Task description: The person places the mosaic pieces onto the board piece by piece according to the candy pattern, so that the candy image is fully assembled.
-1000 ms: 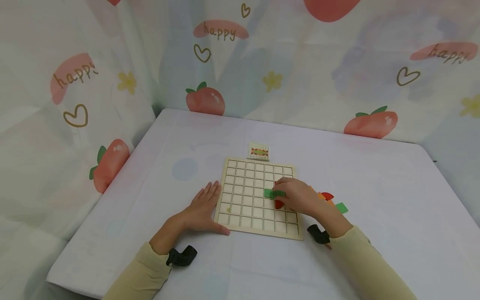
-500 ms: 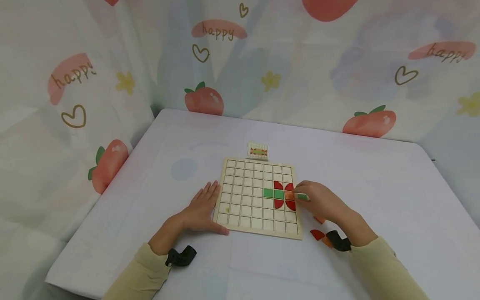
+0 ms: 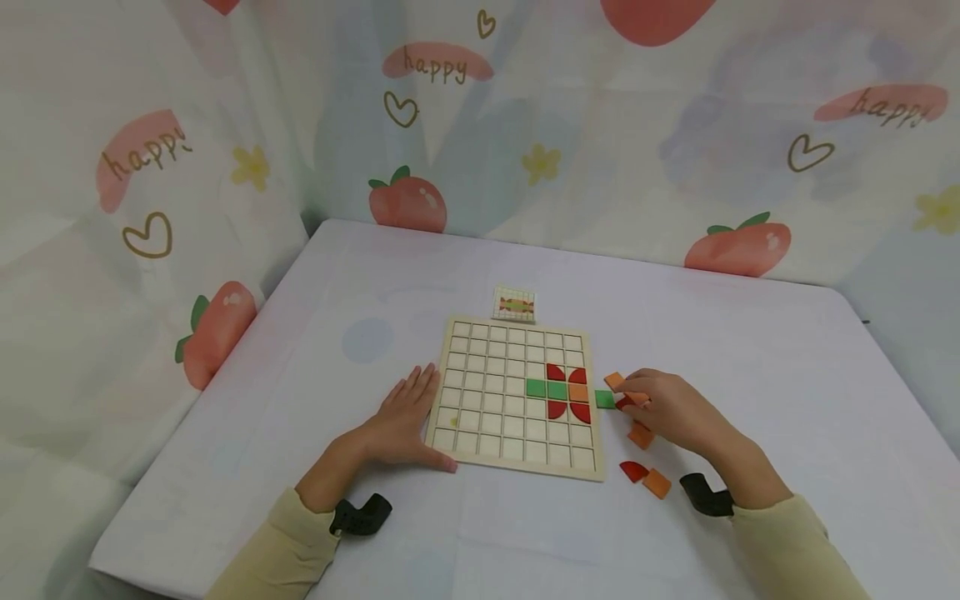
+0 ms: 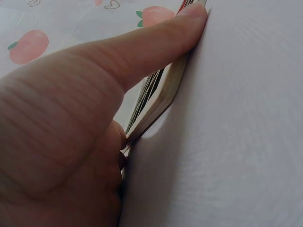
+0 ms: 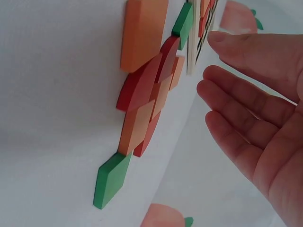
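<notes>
Running sideways, the green-orange tile row (image 3: 557,390) has orange rightmost.

On the surface (image 3: 480,542), the board (image 3: 516,405) lies below the frame's centre, card (image 3: 514,305) just above, loose pieces (image 3: 657,483) right.

A bench (image 3: 765,367) under a white cloth (image 3: 480,533) spreads beneath and around the left fingers (image 3: 415,387) and right fingers (image 3: 645,386). Left of the left fingers, slightly farther out, the cloth bears a faint blue round patch (image 3: 367,340). Well beyond both sets of fingers hangs a pale back sheet (image 3: 600,108); a side sheet (image 3: 52,250) hangs well to their left. The back sheet shows a printed strawberry (image 3: 408,204) beyond the left fingers, a second strawberry (image 3: 738,250) beyond and right of the right fingers, and a yellow flower (image 3: 542,164) between. The side sheet carries a third strawberry (image 3: 221,335) and a pink "happy" patch (image 3: 142,158).
</notes>
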Demonstrator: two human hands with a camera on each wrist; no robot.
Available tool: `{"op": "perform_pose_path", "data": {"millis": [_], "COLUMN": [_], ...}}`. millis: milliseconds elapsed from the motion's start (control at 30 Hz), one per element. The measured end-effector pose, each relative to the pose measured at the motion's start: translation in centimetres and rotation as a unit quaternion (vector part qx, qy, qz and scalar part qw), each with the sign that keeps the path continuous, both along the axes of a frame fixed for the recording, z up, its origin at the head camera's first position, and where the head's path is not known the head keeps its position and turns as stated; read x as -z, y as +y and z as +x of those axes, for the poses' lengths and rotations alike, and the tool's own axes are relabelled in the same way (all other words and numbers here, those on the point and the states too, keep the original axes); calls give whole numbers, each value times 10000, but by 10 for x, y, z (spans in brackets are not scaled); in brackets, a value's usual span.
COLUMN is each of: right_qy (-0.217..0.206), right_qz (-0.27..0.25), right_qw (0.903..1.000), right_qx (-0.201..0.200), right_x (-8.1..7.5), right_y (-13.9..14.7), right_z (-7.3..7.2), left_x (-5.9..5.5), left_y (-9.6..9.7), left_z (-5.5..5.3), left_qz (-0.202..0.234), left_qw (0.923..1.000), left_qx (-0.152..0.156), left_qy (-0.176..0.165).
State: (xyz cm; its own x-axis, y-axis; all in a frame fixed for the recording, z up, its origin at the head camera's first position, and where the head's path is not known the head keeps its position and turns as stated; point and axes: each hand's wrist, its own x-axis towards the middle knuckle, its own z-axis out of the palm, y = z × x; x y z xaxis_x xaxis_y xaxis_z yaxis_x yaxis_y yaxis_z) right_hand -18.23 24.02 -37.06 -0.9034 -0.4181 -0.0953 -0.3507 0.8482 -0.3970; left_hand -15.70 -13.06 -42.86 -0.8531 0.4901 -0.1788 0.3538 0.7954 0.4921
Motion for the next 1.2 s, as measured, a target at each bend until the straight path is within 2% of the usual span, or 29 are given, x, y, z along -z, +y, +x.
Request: {"op": "perform_pose_path", "data": {"millis": [200, 500, 767, 1033, 1200], "right_qy": [-324, 89, 107, 19, 10], "right_qz": [-167, 48, 155, 319, 388], "right_qw": [9991, 9999, 9994, 9992, 9992], "right_qx": [233, 125, 285, 258, 97], "right_x": [-1, 6, 9, 11, 13], "right_y": [8, 27, 40, 55, 62], "right_z": [1, 5, 5, 9, 9], "left_x": [0, 1, 1, 1, 0], "left_y": [1, 0, -1, -1, 0], "left_z": [1, 1, 1, 1, 1], "left_qz": [-4, -24, 18, 104, 72], "left_qw": [10000, 10000, 10000, 9999, 9999], "left_qx": [-9, 8, 2, 34, 25], "left_qy": [3, 34, 47, 69, 78]}}
